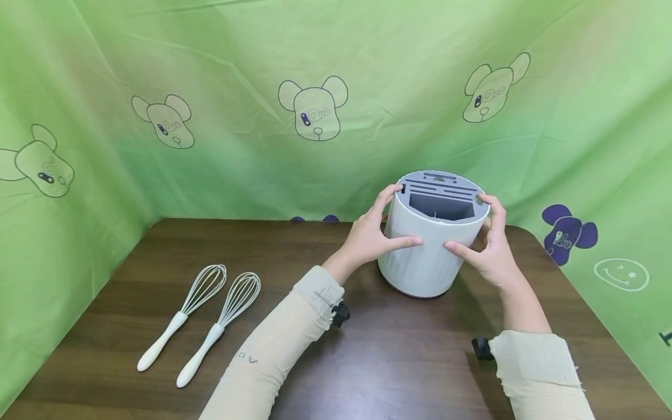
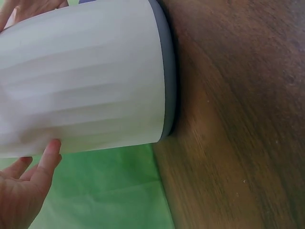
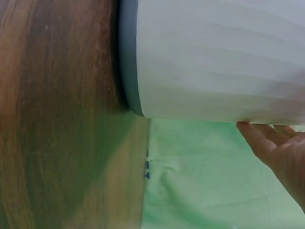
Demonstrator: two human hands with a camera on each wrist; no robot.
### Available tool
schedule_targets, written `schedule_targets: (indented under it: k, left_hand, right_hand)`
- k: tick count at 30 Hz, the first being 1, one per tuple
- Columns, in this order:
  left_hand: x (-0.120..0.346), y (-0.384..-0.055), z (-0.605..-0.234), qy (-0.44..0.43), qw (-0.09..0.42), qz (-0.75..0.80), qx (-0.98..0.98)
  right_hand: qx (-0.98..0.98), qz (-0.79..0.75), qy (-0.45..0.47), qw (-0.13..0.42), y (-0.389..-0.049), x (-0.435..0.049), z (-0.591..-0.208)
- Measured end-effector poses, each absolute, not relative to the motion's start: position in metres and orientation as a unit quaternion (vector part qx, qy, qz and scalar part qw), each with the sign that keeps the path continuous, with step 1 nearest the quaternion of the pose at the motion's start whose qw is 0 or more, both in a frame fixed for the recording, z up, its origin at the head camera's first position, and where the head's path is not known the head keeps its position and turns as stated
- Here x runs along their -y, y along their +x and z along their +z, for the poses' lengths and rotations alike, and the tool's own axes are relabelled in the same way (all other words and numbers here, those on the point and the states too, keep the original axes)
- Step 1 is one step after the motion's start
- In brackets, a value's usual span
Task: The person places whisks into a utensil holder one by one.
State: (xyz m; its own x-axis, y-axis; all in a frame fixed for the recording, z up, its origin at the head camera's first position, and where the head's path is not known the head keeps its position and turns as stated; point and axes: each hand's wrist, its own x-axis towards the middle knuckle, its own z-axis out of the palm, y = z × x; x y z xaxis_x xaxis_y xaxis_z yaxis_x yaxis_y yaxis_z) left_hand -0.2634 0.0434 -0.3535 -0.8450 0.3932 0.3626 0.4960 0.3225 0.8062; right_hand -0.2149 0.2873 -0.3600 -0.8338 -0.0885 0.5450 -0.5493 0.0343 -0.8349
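A white, ribbed, round knife block [image 1: 415,265] stands upright at the right back of the table, its grey base at the wood. Its grey top has several narrow slots, a wide opening and small holes. My left hand [image 1: 367,233] grips its left side, thumb on the front and index fingertip at the top rim. On the other side my right hand [image 1: 493,248] grips it likewise, thumb on the front wall. In the left wrist view the left fingers [image 2: 45,167] lie against the white wall. The right fingers [image 3: 259,138] touch it in the right wrist view.
Two white-handled balloon whisks, a left one [image 1: 173,326] and a right one [image 1: 223,324], lie side by side at the table's left. The brown wooden table [image 1: 367,361] meets a green patterned cloth [image 1: 236,146] at the back and sides.
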Motion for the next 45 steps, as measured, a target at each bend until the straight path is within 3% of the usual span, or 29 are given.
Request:
schedule_targets:
  k: [31,45]
  left_hand:
    - [-0.024,-0.247,-0.357,-0.270,0.063,-0.512,0.813]
    - [-0.016,-0.236,-0.358,-0.261,0.096,-0.496,0.823]
  right_hand:
    - [0.702,0.654,0.229,0.167,-0.205,-0.270,-0.361]
    - [0.697,0.658,0.237,0.157,-0.200,-0.263,-0.362]
